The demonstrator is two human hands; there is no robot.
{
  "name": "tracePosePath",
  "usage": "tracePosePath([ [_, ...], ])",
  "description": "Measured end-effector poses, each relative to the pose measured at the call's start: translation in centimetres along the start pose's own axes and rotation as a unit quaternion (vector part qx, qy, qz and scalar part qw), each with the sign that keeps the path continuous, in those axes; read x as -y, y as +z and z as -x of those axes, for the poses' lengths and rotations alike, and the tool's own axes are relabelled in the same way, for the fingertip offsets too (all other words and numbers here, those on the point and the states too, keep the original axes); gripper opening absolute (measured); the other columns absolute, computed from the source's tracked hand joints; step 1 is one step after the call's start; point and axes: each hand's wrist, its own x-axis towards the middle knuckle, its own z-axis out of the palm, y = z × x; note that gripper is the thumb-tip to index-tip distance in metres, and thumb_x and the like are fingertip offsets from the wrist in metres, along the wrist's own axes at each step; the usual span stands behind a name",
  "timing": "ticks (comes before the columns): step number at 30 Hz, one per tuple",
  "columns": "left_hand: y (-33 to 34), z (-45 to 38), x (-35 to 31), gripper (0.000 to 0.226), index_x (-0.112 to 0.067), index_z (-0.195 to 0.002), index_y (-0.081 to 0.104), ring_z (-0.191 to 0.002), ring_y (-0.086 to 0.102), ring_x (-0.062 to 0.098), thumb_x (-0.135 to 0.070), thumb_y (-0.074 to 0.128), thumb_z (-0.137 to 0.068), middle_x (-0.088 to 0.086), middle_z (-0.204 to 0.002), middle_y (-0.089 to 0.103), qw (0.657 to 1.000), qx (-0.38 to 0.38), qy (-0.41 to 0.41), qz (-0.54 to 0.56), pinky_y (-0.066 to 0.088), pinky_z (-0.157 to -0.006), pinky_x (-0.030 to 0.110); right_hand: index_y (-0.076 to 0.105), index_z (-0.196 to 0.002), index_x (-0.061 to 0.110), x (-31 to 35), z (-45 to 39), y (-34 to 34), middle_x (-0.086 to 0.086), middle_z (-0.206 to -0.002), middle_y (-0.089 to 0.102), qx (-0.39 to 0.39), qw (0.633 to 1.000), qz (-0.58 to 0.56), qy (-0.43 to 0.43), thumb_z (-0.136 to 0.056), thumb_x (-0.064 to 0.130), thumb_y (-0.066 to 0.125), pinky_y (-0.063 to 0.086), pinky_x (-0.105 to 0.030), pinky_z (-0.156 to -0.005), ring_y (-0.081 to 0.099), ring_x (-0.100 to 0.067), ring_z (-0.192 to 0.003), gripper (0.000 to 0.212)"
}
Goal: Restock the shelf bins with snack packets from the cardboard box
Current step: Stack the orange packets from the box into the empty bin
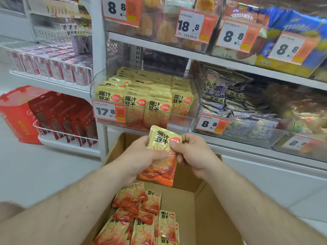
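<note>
Both hands hold a small stack of yellow snack packets [163,152] above the open cardboard box [208,206]: your left hand [141,154] curls round its left edge and your right hand [191,152] pinches its upper right edge. The pouches look light, soft and slick, so grip them by the flat sealed edges. The matching clear bin [177,119] sits just above, already nearly full.
</note>
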Motion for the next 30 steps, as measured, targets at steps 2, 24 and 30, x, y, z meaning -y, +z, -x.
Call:
tracePosePath([
  [2,0.1,-0.1,-0.1,0.031,-0.019,-0.111,0.064,-0.094,0.073,0.025,-0.002,0.071,-0.087,0.002,-0.098,0.077,0.999,-0.011,0.019,-0.034,0.055,-0.093,0.05,0.055,-0.088,0.009,0.4,0.2,0.3,-0.001,-0.055,0.06,-0.021,1.0,0.01,-0.007,-0.095,0.009,0.064,0.038,-0.021,-0.041,0.048,-0.009,-0.039,0.011],
  [24,-1.1,-1.4,-2.8,0.033,-0.03,-0.116,0.049,-0.093,0.062,0.002,-0.026,0.07,-0.09,-0.012,-0.106,0.063,0.93,0.101,0.194,-0.294,0.052,-0.08,0.025,0.062,-0.09,0.022,7.2,0.2,-2.0,0.004,-0.083,0.071,0.095,0.877,0.454,-0.124,-0.075,0.028,0.085,0.056,-0.035,-0.073,0.068,-0.013,-0.077,0.028],
  [30,-1.9,-2.6,-4.3,0.067,-0.023,-0.144,0.033,-0.125,0.045,0.011,-0.043,0.067,-0.09,-0.005,-0.14,0.037,0.886,-0.034,0.259,-0.384,0.039,-0.105,0.029,0.066,-0.086,0.016,12.9,-0.7,-2.7,0.002,-0.084,0.072,0.007,0.832,0.547,-0.096,-0.077,0.03,0.083,0.057,-0.033,-0.07,0.068,-0.014,-0.077,0.024],
])
